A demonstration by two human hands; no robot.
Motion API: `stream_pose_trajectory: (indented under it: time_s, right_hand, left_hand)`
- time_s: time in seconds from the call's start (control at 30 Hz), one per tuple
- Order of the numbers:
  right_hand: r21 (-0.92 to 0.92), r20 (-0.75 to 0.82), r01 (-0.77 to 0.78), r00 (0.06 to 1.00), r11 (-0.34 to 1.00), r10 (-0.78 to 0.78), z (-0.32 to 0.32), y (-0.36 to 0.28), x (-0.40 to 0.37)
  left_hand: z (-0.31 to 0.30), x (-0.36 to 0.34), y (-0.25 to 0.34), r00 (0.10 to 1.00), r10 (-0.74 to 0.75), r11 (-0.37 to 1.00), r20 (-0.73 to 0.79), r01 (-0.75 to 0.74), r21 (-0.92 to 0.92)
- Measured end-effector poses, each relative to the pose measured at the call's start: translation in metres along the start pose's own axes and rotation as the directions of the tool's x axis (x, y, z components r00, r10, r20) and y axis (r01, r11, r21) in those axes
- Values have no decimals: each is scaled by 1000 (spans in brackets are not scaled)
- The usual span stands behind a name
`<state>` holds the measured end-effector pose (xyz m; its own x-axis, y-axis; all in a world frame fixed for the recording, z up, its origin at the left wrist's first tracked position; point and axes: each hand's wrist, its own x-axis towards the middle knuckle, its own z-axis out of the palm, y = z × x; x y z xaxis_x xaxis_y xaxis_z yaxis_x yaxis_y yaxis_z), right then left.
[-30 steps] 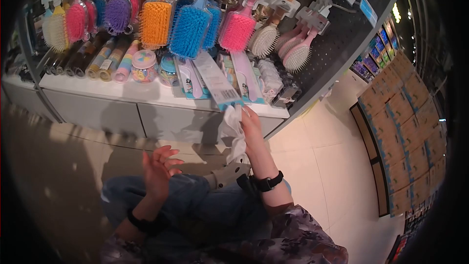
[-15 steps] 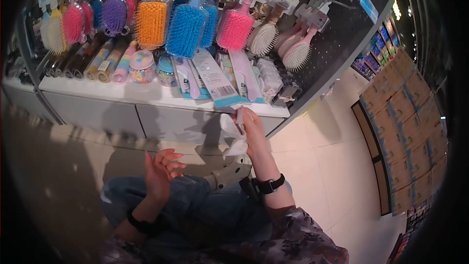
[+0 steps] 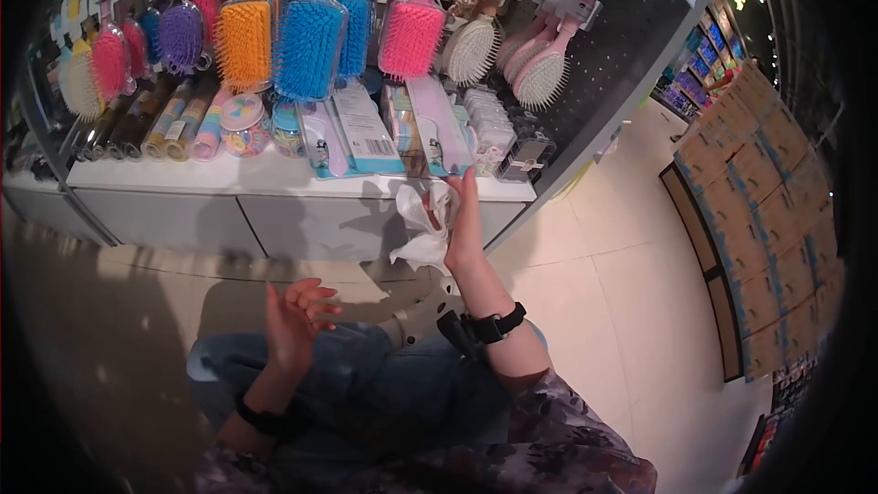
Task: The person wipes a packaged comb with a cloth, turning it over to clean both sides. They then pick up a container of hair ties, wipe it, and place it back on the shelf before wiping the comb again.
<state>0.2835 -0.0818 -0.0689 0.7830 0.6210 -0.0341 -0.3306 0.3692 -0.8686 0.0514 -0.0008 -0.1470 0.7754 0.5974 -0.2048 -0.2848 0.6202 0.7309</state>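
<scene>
Right fingers [image 3: 469,188] seemingly holding white cloth [image 3: 421,248], left fingers [image 3: 311,294] curled, hanging hairbrushes [image 3: 312,48]

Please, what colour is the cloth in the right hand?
The cloth in the right hand is white; it shows best in the head view.

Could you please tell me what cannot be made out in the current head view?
Head view:
- Right hand: its exact finger grip is partly hidden by the crumpled white cloth.
- White-and-teal flat cardboard package with a barcode: its print is too small to read.
- Blue rectangular plastic paddle brush: its hanging card is cut off by the top edge.
- Stacked brown cardboard boxes: markings too small.
</scene>
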Motion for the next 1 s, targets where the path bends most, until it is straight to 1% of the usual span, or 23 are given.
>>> stream_pose_trajectory:
  time_s: [0.03, 0.07, 0.1, 0.17, 0.2, 0.23, 0.3, 0.33, 0.37, 0.43, 0.5, 0.57, 0.6, 0.63, 0.7, 0.77, 0.8, 0.83, 0.87, 0.9, 0.97, 1.0]
  right_hand:
    - [119, -42, -46, 998, 992, 51, -1, -4, 0]
    - [4, 54, -24, 998, 1000, 24, -17, 1, 10]
    - [3, 55, -24, 998, 1000, 24, -18, -1, 9]
    - [-12, -76, 31, 997, 999, -32, -15, -3, 4]
    - [27, -188, 19, 982, 999, -14, -4, -8, -7]
    - [25, -187, 19, 982, 1000, -14, 0, -12, -18]
    - [-56, -201, 90, 975, 994, -99, -1, -14, -42]
    - [-91, -208, 90, 972, 992, -107, -6, -14, -52]
    - [-92, -211, 90, 972, 992, -107, -11, -14, -64]
    - [-120, -210, 152, 962, 981, -175, -23, -14, -91]
    - [-113, -275, 137, 948, 984, -163, -37, -12, -120]
    - [-223, -226, 184, 946, 957, -235, -43, -12, -149]
    - [-239, -213, 182, 948, 954, -235, -52, -7, -160]
    - [-247, -128, 196, 964, 949, -233, -60, -4, -171]
    - [-399, 39, 223, 973, 889, -227, -64, -3, -193]
    - [-350, 148, 161, 982, 923, -115, -68, 9, -206]
    - [-356, 252, 138, 967, 924, -47, -71, 15, -207]
    - [-294, 333, 43, 941, 955, 60, -71, 21, -207]
    - [-390, 373, 45, 921, 920, 113, -71, 28, -205]
    - [-478, 406, 48, 898, 877, 172, -69, 35, -203]
    - [-519, 411, -107, 839, 848, 357, -45, 42, -192]
    - [-513, 359, -267, 796, 816, 487, -41, 51, -187]
  left_hand:
    - [0, 0, 0, 1000, -4, 1000, 13, 3, 9]
    - [-1, 0, 0, 1000, -5, 1000, 24, 4, 18]
    - [-1, -1, 1, 1000, -3, 1000, 24, 3, 18]
    - [-2, -1, 2, 999, -13, 999, 42, 12, 44]
    - [-3, 0, 2, 999, -10, 999, 40, 8, 42]
    - [-3, 0, 1, 999, -11, 999, 47, 9, 34]
    - [-2, 0, 1, 998, -14, 1000, 57, 12, 26]
    - [-2, 0, 1, 998, -18, 999, 56, 16, 28]
    - [-2, -1, 2, 998, -23, 999, 54, 22, 32]
    - [-3, 0, 1, 998, -30, 999, 62, 28, 39]
    - [-3, 2, 1, 996, -34, 999, 83, 30, 41]
    - [-6, 4, -2, 996, -57, 997, 70, 54, 53]
    - [-6, 4, -3, 995, -64, 997, 80, 61, 47]
    - [-5, 3, -2, 994, -61, 997, 93, 57, 43]
    - [-2, 1, 0, 992, -66, 997, 104, 61, 42]
    - [3, -1, 4, 977, -20, 1000, 212, 16, 23]
    - [4, -2, 2, 978, -26, 999, 207, 21, 29]
    - [6, -2, -1, 967, 44, 999, 252, -39, -26]
    - [8, -3, -3, 949, 118, 992, 293, -98, -82]
    - [12, -5, -3, 951, 110, 993, 289, -93, -72]
    - [20, -14, 2, 903, 181, 976, 389, -117, -182]
    - [7, -10, 3, 927, 140, 972, 347, -62, -226]
